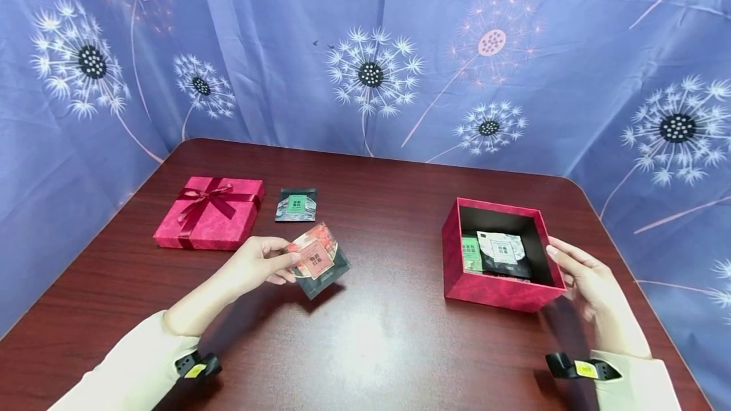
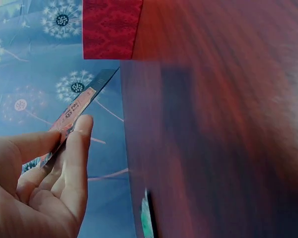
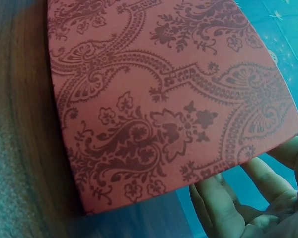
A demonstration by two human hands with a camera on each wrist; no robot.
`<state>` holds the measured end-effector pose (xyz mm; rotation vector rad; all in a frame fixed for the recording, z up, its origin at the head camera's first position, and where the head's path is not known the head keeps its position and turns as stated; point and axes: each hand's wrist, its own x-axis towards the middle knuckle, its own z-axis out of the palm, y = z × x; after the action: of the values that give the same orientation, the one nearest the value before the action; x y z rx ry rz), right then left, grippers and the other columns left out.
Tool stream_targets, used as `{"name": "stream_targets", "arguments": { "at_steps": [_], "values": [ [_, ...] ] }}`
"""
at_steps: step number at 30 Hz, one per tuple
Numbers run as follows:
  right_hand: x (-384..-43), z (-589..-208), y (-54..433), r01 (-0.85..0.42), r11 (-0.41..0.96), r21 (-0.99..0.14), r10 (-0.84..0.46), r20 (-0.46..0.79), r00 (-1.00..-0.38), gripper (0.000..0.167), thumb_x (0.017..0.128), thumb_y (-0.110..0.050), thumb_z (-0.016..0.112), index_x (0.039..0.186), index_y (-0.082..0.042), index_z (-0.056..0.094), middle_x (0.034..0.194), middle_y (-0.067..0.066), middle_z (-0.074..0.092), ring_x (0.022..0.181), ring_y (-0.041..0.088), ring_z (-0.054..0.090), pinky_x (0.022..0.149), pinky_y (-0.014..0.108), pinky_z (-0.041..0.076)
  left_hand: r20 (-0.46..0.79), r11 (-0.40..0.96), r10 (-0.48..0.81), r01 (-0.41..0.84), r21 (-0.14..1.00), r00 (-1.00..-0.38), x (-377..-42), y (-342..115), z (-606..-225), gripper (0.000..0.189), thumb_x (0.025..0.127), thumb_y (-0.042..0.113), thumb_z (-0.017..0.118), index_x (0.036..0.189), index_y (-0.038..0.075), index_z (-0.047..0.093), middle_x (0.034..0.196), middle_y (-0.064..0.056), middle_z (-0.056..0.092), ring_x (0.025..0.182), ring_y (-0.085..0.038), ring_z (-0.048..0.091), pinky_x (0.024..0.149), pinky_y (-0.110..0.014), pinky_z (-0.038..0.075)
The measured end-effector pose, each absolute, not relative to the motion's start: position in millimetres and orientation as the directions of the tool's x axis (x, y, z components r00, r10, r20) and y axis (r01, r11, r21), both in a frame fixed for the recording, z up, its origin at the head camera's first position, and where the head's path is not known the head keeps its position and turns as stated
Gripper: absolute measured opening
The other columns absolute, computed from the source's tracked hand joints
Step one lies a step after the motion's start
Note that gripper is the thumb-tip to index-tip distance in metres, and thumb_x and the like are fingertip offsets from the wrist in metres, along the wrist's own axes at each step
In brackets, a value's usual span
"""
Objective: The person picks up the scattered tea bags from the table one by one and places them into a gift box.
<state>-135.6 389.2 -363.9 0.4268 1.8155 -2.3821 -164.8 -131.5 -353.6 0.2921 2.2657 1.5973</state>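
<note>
My left hand [image 1: 259, 265] pinches a flat tea sachet [image 1: 316, 260] by its left edge, thumb on top. The sachet has an orange label over a dark lower part and is held tilted above the table; the left wrist view shows it nearly edge-on. On the right, an uncovered red gift box [image 1: 491, 297] stands with its black inside showing. My right hand [image 1: 588, 281] holds its right wall, fingertips at the rim. Inside lie a white-labelled sachet [image 1: 502, 250] and a green sachet [image 1: 471, 254], partly covered. The right wrist view shows the patterned box wall [image 3: 159, 109] beside the fingers.
A red lid with a dark ribbon bow [image 1: 211, 211] lies at the left of the brown table [image 1: 388, 208]. Beside it is a dark sachet with a green label [image 1: 296, 205]. Blue dandelion-print cloth [image 1: 285, 81] hangs behind and along both sides.
</note>
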Motion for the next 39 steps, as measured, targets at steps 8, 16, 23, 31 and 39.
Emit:
{"name": "stream_targets", "arguments": {
  "at_steps": [8,16,23,31,39],
  "values": [
    [-136,-358,391,0.281,-0.243,-0.928,0.095,-0.311,-0.946,0.026,0.095,-0.017,0.057,0.094,-0.036,0.075,0.080,-0.010,0.069,0.062,0.009,0.063,0.056,0.028,0.056,-0.159,0.321,0.381,-0.031,0.946,-0.911,-180,-101,-343,0.028,0.089,0.012,0.066,0.107,-0.010,0.062,0.082,-0.016,0.071,0.066,-0.024,0.070,0.066,-0.041,0.057],
    [-135,-359,392,0.283,-0.249,-0.926,0.085,-0.312,-0.946,0.027,0.095,-0.016,0.056,0.094,-0.036,0.074,0.082,-0.010,0.069,0.063,0.010,0.064,0.057,0.028,0.056,-0.114,0.278,0.456,0.020,0.960,-0.883,-194,-64,-326,0.017,0.091,0.006,0.061,0.099,-0.009,0.061,0.078,-0.013,0.068,0.062,-0.013,0.066,0.067,-0.043,0.058],
    [-135,-361,392,0.276,-0.261,-0.925,0.073,-0.305,-0.950,0.027,0.096,-0.016,0.056,0.094,-0.035,0.075,0.082,-0.008,0.071,0.067,0.011,0.067,0.059,0.030,0.057,-0.095,0.270,0.492,0.049,0.961,-0.865,-205,-36,-312,0.016,0.096,0.004,0.052,0.098,-0.010,0.059,0.078,-0.011,0.065,0.062,-0.010,0.064,0.067,-0.038,0.058],
    [-134,-362,391,0.274,-0.244,-0.930,0.086,-0.302,-0.949,0.027,0.095,-0.015,0.057,0.095,-0.036,0.074,0.077,-0.009,0.067,0.057,0.008,0.059,0.054,0.026,0.054,-0.071,0.239,0.500,0.059,0.969,-0.863,-218,-11,-299,0.020,0.097,0.004,0.048,0.103,-0.011,0.059,0.077,-0.010,0.062,0.061,-0.010,0.062,0.067,-0.037,0.058],
    [-134,-363,389,0.266,-0.248,-0.931,0.072,-0.292,-0.954,0.027,0.095,-0.014,0.056,0.096,-0.035,0.074,0.080,-0.010,0.068,0.060,0.007,0.060,0.056,0.026,0.055,-0.047,0.242,0.479,0.080,0.967,-0.877,-227,14,-289,0.020,0.096,0.005,0.051,0.105,-0.009,0.063,0.082,-0.013,0.065,0.062,-0.009,0.062,0.067,-0.032,0.058]
  ]
}}
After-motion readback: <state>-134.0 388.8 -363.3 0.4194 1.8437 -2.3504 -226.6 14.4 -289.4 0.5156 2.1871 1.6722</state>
